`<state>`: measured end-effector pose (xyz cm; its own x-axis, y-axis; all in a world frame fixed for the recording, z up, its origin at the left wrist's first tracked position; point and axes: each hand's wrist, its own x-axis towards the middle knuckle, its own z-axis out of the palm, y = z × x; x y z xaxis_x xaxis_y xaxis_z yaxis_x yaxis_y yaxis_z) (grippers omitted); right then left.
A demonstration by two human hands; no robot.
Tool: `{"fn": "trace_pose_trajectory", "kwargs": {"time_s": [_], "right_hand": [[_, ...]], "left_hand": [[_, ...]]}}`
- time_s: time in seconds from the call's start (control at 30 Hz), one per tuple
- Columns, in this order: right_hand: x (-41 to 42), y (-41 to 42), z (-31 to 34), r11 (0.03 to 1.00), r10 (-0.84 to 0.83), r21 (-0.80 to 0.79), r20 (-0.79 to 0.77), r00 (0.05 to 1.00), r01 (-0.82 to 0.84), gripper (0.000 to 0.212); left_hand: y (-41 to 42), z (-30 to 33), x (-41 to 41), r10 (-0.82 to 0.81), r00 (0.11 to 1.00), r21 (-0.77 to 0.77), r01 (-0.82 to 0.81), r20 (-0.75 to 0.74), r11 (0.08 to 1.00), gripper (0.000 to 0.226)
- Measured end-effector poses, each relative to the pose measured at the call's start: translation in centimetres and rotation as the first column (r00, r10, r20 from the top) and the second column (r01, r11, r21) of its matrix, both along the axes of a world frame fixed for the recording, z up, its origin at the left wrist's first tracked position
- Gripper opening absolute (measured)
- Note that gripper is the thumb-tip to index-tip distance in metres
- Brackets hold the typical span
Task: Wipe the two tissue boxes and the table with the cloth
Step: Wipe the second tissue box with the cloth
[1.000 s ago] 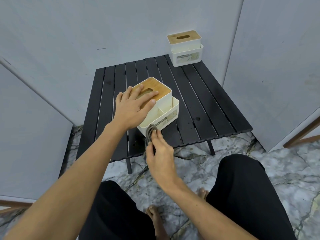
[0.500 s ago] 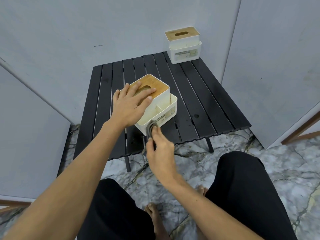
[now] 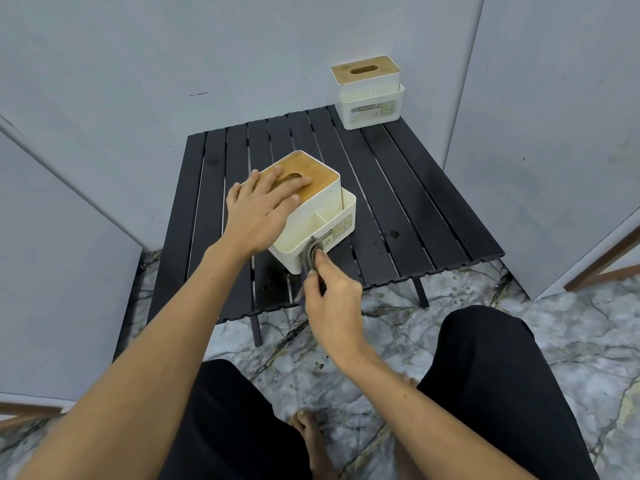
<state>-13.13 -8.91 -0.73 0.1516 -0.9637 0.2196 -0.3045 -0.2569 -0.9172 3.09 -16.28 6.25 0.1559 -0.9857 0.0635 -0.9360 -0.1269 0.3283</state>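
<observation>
- The folded grey cloth (image 3: 311, 252) is pressed against the near front wall of the closer white plastic tissue box with a wooden slotted lid (image 3: 306, 209), low down by the label.
- The right hand (image 3: 332, 299) pinches the cloth, its grip closed round the fabric; over the last second the cloth has stayed at the same patch of that wall, so this reads as small rubbing strokes there, not a sweep across.
- The left hand (image 3: 259, 211) lies flat on the wooden lid with fingers spread, its grip open, bracing the box as it did a second ago.
- This box sits near the front-middle of the black slatted surface (image 3: 415, 202), turned at an angle; its open side compartment shows specks inside.
- The second white tissue box with a wooden lid (image 3: 370, 93) stands at the far right corner, well apart and untouched.
- Judged from this, the task is early: one wall of the first box is in hand, while the other box and the surface are yet to do.
</observation>
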Motion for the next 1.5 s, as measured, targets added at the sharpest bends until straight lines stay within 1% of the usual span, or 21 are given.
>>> {"fn": "trace_pose_trajectory", "kwargs": {"time_s": [0.1, 0.17, 0.27, 0.33, 0.4, 0.47, 0.57, 0.63, 0.73, 0.83, 0.87, 0.93, 1.0, 1.03, 1.1, 1.2, 1.27, 1.4, 1.5], "right_hand": [[0.4, 1.3, 0.7, 0.995, 0.070, -0.074, 0.002, 0.998, -0.069, 0.037], [0.3, 1.6, 1.6, 0.994, 0.087, -0.074, 0.045, 0.995, -0.084, 0.036], [-0.9, 0.4, 4.0, 0.999, 0.033, 0.002, 0.125, 0.992, -0.034, 0.034], [-2.1, -1.3, 5.9, 0.999, -0.033, 0.005, 0.159, 0.987, 0.032, 0.032], [-3.0, -3.7, 7.3, 0.994, -0.107, -0.003, 0.148, 0.983, 0.109, 0.028], [-3.3, -6.1, 8.0, 0.989, -0.145, 0.000, 0.077, 0.986, 0.146, 0.027], [-2.7, -8.8, 8.1, 0.994, -0.107, -0.019, -0.153, 0.982, 0.106, 0.024], [-1.7, -9.3, 8.1, 0.996, -0.092, -0.032, -0.263, 0.960, 0.086, 0.023], [-0.6, -8.7, 7.9, 0.995, -0.094, -0.066, -0.369, 0.925, 0.074, 0.019], [0.0, -7.3, 7.3, 0.996, -0.057, -0.081, -0.456, 0.888, 0.022, 0.021], [0.2, -6.9, 7.1, 0.996, -0.049, -0.086, -0.516, 0.855, 0.005, 0.025], [-0.1, -6.6, 7.1, 0.991, -0.096, -0.130, -0.666, 0.740, 0.011, 0.030], [-0.6, -7.0, 7.5, 0.990, -0.114, -0.138, -0.754, 0.647, 0.014, 0.033], [-0.7, -7.4, 7.9, 0.994, -0.089, -0.107, -0.778, 0.622, 0.008, 0.036], [-0.7, -8.3, 8.6, 1.000, -0.011, -0.021, -0.797, 0.604, -0.009, 0.040], [-0.2, -9.5, 9.2, 0.991, 0.121, 0.126, -0.763, 0.635, -0.037, 0.040], [-0.3, -10.1, 9.2, 0.987, 0.142, 0.157, -0.745, 0.652, -0.036, 0.038], [-0.2, -10.6, 8.9, 0.992, 0.099, 0.123, -0.724, 0.683, -0.014, 0.038], [-0.5, -9.8, 7.6, 0.997, 0.079, 0.050, -0.636, 0.768, -0.062, 0.034]], "left_hand": [[-0.3, 0.4, 0.7, -0.022, 1.000, 0.063, 0.023, -0.016, 0.998, 0.045], [-0.4, 0.7, 1.3, -0.029, 1.000, 0.070, 0.030, -0.010, 0.997, 0.042], [-0.2, 0.7, 1.4, -0.021, 1.000, 0.032, 0.021, 0.019, 0.999, 0.046], [0.1, 0.4, 1.1, -0.016, 1.000, -0.003, 0.016, 0.027, 1.000, 0.047], [0.1, 0.1, 0.9, -0.018, 1.000, -0.029, 0.018, 0.023, 0.999, 0.047], [0.1, 0.0, 0.8, -0.020, 1.000, -0.034, 0.021, 0.018, 0.999, 0.046], [0.1, -0.1, 0.9, -0.027, 1.000, -0.035, 0.027, 0.015, 0.999, 0.044], [0.1, -0.1, 0.9, -0.032, 0.999, -0.048, 0.033, 0.013, 0.998, 0.044], [0.2, 0.0, 0.7, -0.026, 1.000, -0.061, 0.026, -0.002, 0.998, 0.045], [0.3, 0.0, 0.6, -0.020, 1.000, -0.083, 0.019, -0.004, 0.996, 0.045], [0.4, 0.0, 0.5, -0.021, 1.000, -0.092, 0.020, -0.003, 0.996, 0.045], [0.4, 0.0, 0.6, -0.027, 1.000, -0.096, 0.026, -0.006, 0.995, 0.045], [0.4, -0.1, 0.7, -0.031, 1.000, -0.091, 0.031, -0.002, 0.995, 0.045], [0.4, -0.1, 0.7, -0.031, 1.000, -0.091, 0.031, -0.003, 0.995, 0.045], [0.4, -0.2, 0.6, -0.024, 1.000, -0.099, 0.023, -0.006, 0.995, 0.045], [0.4, -0.3, 0.6, -0.009, 1.000, -0.091, 0.008, -0.008, 0.996, 0.047], [0.4, -0.2, 0.7, -0.014, 1.000, -0.082, 0.014, -0.005, 0.997, 0.048], [0.4, -0.1, 0.8, -0.015, 1.000, -0.079, 0.014, -0.010, 0.997, 0.045], [0.4, -0.4, 0.7, -0.013, 1.000, -0.089, 0.012, -0.009, 0.996, 0.042]]}}
